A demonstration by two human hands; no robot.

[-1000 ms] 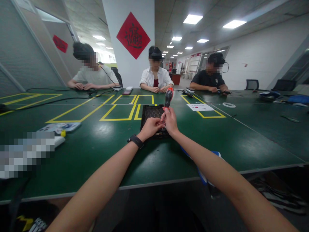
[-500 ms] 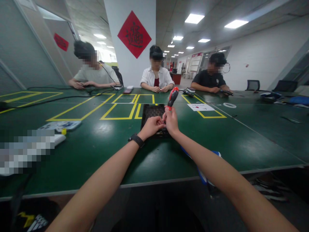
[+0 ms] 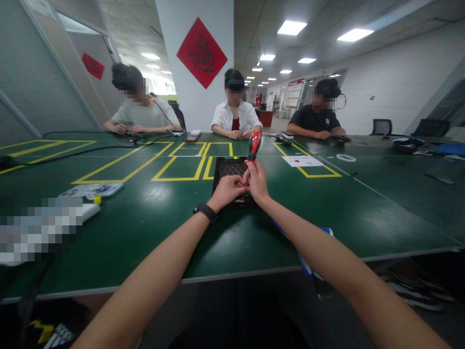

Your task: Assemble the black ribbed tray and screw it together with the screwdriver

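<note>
A screwdriver with a red and black handle stands nearly upright in my right hand, whose fingers close round it below the handle. My left hand, with a dark watch on the wrist, is pinched close to the lower shaft and meets the right fingertips. What sits in that pinch is too small to make out. Under both hands lies a black, open, tray-like case with a dark, textured inside. My hands cover much of its near right part, and the screwdriver's tip is hidden.
The green table bears yellow tape outlines. A white paper and a tape ring lie to the right. A blue and white thing hangs at the front edge under my right forearm. Several people sit across the table.
The screwdriver's handle has swung to the left, from leaning right to nearly upright. My hands stay almost where they were over the black case.
</note>
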